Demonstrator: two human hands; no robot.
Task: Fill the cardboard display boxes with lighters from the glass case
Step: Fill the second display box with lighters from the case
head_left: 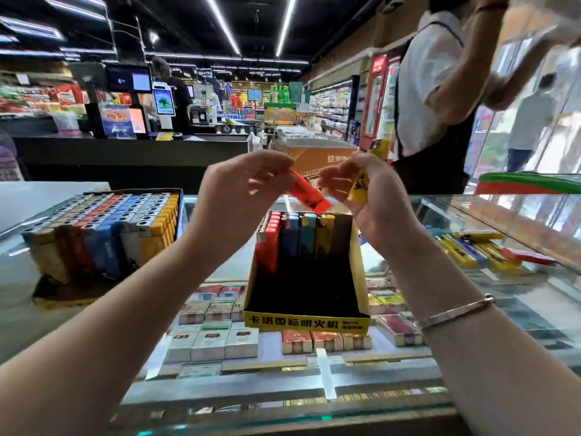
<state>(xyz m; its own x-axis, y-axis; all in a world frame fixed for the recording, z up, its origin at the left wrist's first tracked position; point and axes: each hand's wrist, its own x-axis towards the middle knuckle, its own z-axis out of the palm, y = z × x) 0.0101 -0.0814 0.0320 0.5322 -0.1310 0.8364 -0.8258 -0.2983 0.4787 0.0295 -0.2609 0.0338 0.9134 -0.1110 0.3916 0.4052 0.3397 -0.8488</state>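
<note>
Yellow-fronted display box (306,322), mostly unfilled; left grip (239,187) pinches red lighter (309,191), right grip (367,190) holds yellow lighter (358,188).

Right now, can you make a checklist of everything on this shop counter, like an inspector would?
Surface: glass counter top, cigarette packs showing beneath it.
Job's things: yellow display box in the middle, only its back row filled with upright lighters; full display box at the left, packed with lighters; red lighter and yellow lighter held above the middle box.
Clutter: loose lighters lying at the right.
Grippers: left hand pinches the red lighter; right hand grips the yellow lighter.
Cables: nothing seen.
Surroundings: a person in a white shirt behind the counter, checkout screens, store shelves beyond.
</note>
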